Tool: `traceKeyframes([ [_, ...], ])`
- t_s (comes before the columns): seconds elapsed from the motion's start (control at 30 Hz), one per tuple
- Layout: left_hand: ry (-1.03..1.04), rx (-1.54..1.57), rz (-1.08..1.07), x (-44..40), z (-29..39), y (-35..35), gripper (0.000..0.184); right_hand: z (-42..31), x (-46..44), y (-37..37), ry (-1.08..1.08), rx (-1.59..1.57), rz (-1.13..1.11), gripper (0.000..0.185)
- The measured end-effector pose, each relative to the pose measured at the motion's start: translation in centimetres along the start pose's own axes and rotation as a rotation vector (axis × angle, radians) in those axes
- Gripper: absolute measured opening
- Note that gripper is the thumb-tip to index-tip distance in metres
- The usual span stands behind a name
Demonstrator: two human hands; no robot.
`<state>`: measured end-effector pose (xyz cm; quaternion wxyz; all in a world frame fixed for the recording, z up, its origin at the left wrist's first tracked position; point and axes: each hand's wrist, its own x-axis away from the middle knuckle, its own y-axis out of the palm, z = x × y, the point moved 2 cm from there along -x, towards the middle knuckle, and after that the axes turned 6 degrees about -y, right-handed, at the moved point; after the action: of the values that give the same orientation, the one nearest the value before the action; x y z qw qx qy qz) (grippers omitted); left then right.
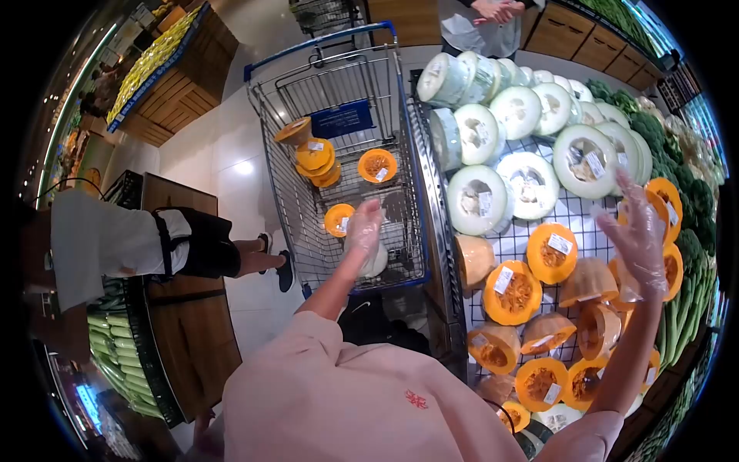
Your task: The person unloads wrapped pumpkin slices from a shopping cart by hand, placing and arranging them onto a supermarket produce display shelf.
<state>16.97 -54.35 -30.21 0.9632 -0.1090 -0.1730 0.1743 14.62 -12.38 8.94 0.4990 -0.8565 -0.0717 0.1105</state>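
Cut pumpkin pieces (pixel 514 302) on the display stand to my right, orange flesh mostly facing up or out, many with a white label. They crowd the near half of a dark grid surface; bare grid (pixel 502 245) shows in gaps between them and the pale melons (pixel 516 112) beyond. Leafy greens (pixel 693 273) bound the far right side.

The stand's edge rail (pixel 433 204) runs just beside the shopping cart (pixel 342 118); little room between the two. Cart's blue rim roughly parallel to the rail. Inside it, more pumpkin: a stack (pixel 315 156) towards the left wall, one labelled half (pixel 377 165) towards the right, another (pixel 337 220) nearer me. Wire floor bare between these. Left of the cart, a strip of pale tiles (pixel 235 169) for moving; a person in a white top (pixel 142 235) stands along its left edge. Another person's hands (pixel 499 11) at the top, beyond the melons.

My left hand (pixel 365 229), in a thin clear glove, is over the near part of the cart, fingers partly bent; cannot tell whether it grips the whitish object (pixel 376 262) beside it. My right hand (pixel 639 237), gloved alike, hovers above the pumpkin, fingers well spread, holding nothing that I can see.
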Motion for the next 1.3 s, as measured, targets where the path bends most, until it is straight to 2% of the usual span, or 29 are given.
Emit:
traceKeyframes([
  [0.03, -0.081, 0.107, 0.022, -2.8, -3.9, -0.8, 0.038, 0.1, -2.0, 2.1, -0.183, -0.018, -0.038, 0.073],
  [0.13, -0.396, 0.457, 0.128, -6.0, -4.7, -5.8, 0.031, -5.5, -7.6, 9.1, -0.233, -0.048, -0.214, 0.075],
  [0.23, -0.481, 0.158, 0.218, -12.9, -10.1, -10.2, 0.033, -10.4, -13.1, 16.9, -0.122, -0.145, -0.384, 0.078],
  [0.33, -0.384, 0.105, 0.120, -18.2, -14.6, -11.9, 0.012, -12.0, -18.1, 26.2, -0.022, -0.356, -0.551, 0.083],
  [0.4, -0.432, 0.063, 0.039, -20.6, -16.6, -11.3, 0.015, -12.8, -19.9, 33.4, 0.140, -0.555, -0.599, 0.081],
  [0.43, -0.451, 0.042, -0.004, -22.0, -17.6, -10.5, 0.018, -13.2, -20.5, 36.8, 0.238, -0.655, -0.595, 0.079],
  [0.47, -0.468, -0.094, -0.090, -22.9, -16.7, -10.1, 0.026, -10.6, -20.9, 43.6, 0.226, -0.613, -0.558, 0.072],
  [0.53, -0.486, -0.103, -0.133, -24.2, -16.1, -7.2, 0.040, -6.0, -20.8, 55.0, 0.329, -0.705, -0.507, 0.059],
  [0.57, -0.491, -0.108, -0.150, -25.8, -16.6, -5.9, 0.048, -4.8, -20.5, 58.8, 0.440, -0.843, -0.489, 0.053],
  [0.6, -0.458, -0.284, -0.264, -28.6, -20.1, -5.1, 0.065, -3.0, -20.6, 62.4, 0.566, -0.830, -0.465, 0.048],
  [0.67, -0.484, -0.377, -0.310, -31.3, -19.5, -3.3, 0.068, 1.8, -20.6, 69.4, 0.821, -0.791, -0.410, 0.038],
  [0.7, -0.500, -0.425, -0.333, -31.9, -18.8, -2.7, 0.069, 3.9, -20.3, 73.1, 0.899, -0.885, -0.255, 0.037],
  [0.77, -0.466, -0.413, -0.249, -33.6, -19.4, -1.3, 0.078, 7.3, -19.3, 78.6, 1.048, -1.059, 0.077, 0.040],
  [0.8, -0.435, -0.415, -0.234, -34.8, -20.0, -0.7, 0.079, 8.0, -19.4, 79.0, 1.130, -1.004, 0.047, 0.044],
  [0.87, -0.358, -0.430, -0.218, -37.7, -21.4, 0.7, 0.081, 7.0, -20.3, 78.5, 1.105, -1.120, 0.114, 0.048],
  [0.9, -0.356, -0.279, -0.246, -38.8, -23.1, 1.9, 0.080, 6.6, -20.7, 78.3, 1.088, -1.128, 0.101, 0.046],
  [0.93, -0.354, -0.132, -0.273, -40.0, -24.8, 3.0, 0.079, 6.0, -21.3, 77.8, 1.061, -1.078, 0.041, 0.048],
  [1.0, -0.373, 0.260, -0.409, -38.7, -21.8, 3.8, 0.069, 4.5, -22.2, 74.9, 0.974, -0.789, -0.216, 0.057],
  [1.03, -0.393, 0.266, -0.375, -38.3, -21.7, 4.1, 0.065, 4.0, -22.8, 75.0, 0.969, -0.759, -0.276, 0.064],
  [1.07, -0.412, 0.272, -0.342, -37.9, -21.4, 4.3, 0.061, 8.3, -21.1, 84.2, 1.023, -1.459, 0.049, 0.060],
  [1.1, -0.429, 0.276, -0.308, -37.7, -21.5, 4.7, 0.058, 8.1, -21.0, 84.0, 1.046, -1.488, 0.131, 0.060],
  [1.13, -0.421, 0.437, -0.239, -36.9, -21.4, 5.5, 0.053, 7.7, -21.2, 83.7, 1.065, -1.522, 0.217, 0.059],
  [1.17, -0.460, 0.398, -0.158, -36.6, -21.3, 5.2, 0.053, 7.3, -21.4, 83.2, 1.081, -1.555, 0.301, 0.058],
  [1.2, -0.498, 0.360, -0.079, -36.2, -21.2, 4.9, 0.054, 5.6, -21.8, 80.2, 1.121, -1.518, 0.284, 0.056],
  [1.23, -0.536, 0.322, -0.008, -35.5, -21.8, 5.0, 0.054, 5.0, -21.9, 79.9, 1.099, -1.622, 0.201, 0.054],
  [1.27, -0.479, 0.442, 0.057, -34.5, -21.2, 4.3, 0.060, 4.4, -22.6, 77.8, 1.054, -1.733, 0.146, 0.053],
  [1.3, -0.408, 0.870, -0.143, -34.7, -23.2, 4.9, 0.058, 3.6, -23.2, 76.3, 0.856, -2.123, 0.138, 0.041],
])
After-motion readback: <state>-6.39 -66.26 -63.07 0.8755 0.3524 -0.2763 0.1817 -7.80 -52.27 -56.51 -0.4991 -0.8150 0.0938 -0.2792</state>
